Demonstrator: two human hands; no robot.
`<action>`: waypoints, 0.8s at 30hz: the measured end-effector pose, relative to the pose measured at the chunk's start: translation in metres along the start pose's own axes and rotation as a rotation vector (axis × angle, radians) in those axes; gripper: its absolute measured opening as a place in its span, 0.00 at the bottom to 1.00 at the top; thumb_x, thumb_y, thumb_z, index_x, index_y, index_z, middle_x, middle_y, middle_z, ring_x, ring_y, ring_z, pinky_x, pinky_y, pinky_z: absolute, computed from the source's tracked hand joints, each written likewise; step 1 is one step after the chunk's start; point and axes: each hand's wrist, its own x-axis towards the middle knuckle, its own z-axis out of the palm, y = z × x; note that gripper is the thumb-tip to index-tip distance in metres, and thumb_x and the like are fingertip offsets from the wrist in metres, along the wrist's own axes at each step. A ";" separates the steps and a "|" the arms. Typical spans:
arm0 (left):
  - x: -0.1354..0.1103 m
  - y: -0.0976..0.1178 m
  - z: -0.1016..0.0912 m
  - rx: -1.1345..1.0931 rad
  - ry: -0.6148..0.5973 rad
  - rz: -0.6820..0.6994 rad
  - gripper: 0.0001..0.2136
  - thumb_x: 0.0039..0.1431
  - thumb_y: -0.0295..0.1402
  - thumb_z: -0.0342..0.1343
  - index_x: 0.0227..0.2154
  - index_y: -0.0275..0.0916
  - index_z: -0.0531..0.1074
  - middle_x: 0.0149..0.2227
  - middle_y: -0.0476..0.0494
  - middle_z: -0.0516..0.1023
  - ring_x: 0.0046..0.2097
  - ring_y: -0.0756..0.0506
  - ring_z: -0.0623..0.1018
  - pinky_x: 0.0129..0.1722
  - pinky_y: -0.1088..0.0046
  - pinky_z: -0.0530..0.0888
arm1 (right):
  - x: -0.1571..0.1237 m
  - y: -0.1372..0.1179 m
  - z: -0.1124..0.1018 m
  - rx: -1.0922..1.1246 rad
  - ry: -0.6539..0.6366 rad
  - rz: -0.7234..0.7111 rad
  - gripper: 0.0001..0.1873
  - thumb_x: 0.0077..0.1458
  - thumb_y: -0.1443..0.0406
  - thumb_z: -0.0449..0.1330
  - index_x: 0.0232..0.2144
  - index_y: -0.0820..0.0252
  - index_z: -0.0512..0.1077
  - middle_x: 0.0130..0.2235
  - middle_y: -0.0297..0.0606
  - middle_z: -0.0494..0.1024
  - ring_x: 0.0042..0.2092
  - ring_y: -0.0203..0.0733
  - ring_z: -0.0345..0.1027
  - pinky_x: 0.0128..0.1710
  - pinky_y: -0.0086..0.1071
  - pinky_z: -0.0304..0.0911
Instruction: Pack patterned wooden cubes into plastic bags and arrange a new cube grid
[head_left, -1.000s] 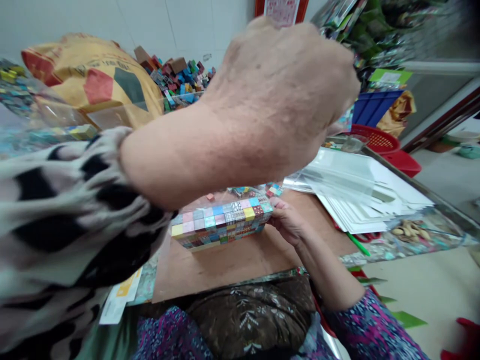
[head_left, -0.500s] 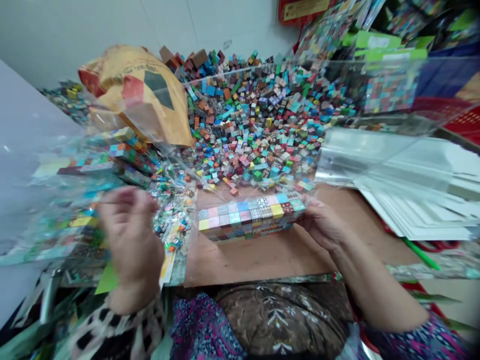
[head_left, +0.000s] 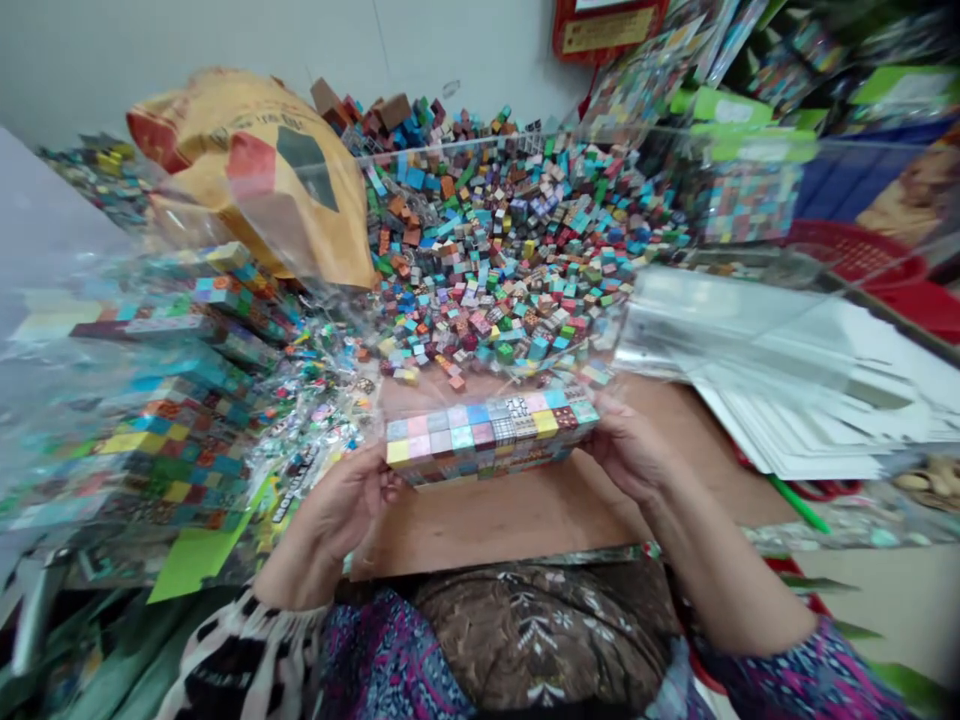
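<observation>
A long block of small patterned cubes (head_left: 487, 440) lies between my two hands, over a brown board (head_left: 480, 520). It is made of neat rows in pink, blue, yellow, grey and dark red. My left hand (head_left: 360, 490) is closed on its left end, with thumb and fingers at the corner. At the opposite end my right hand (head_left: 626, 450) grips it, the fingertips partly hidden behind the cubes. Just beyond the block spreads a big heap of loose coloured cubes (head_left: 495, 250).
Bundled cube blocks in clear film (head_left: 172, 430) are stacked at the left. Behind them sits a yellow bag (head_left: 300, 190). White sheets and clear sleeves (head_left: 780, 390) lie at the right, near a green-handled tool (head_left: 799, 503) and a red basket (head_left: 862, 250).
My left hand has come from the wrapped stack on the left to the block's left end and taken hold of it. My right hand keeps its grip; the view has shifted slightly.
</observation>
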 end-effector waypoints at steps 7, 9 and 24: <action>0.005 -0.010 0.007 0.046 0.031 0.246 0.13 0.37 0.32 0.71 0.30 0.39 0.81 0.33 0.44 0.83 0.31 0.47 0.77 0.27 0.76 0.71 | 0.000 0.001 0.004 0.006 0.005 -0.045 0.14 0.39 0.60 0.73 0.29 0.55 0.76 0.31 0.32 0.77 0.30 0.36 0.64 0.32 0.30 0.59; 0.006 -0.014 0.010 0.056 0.081 0.315 0.13 0.35 0.32 0.71 0.29 0.39 0.80 0.31 0.47 0.82 0.30 0.48 0.76 0.27 0.78 0.71 | 0.001 0.002 0.004 0.002 0.002 -0.049 0.13 0.39 0.60 0.73 0.29 0.56 0.76 0.32 0.33 0.78 0.32 0.37 0.65 0.33 0.30 0.59; 0.004 -0.017 0.026 0.003 0.141 0.379 0.18 0.28 0.33 0.74 0.29 0.41 0.81 0.30 0.49 0.83 0.30 0.49 0.77 0.24 0.79 0.70 | 0.010 -0.006 0.008 -0.020 0.009 -0.053 0.20 0.40 0.50 0.73 0.30 0.54 0.74 0.29 0.32 0.77 0.33 0.39 0.65 0.32 0.31 0.57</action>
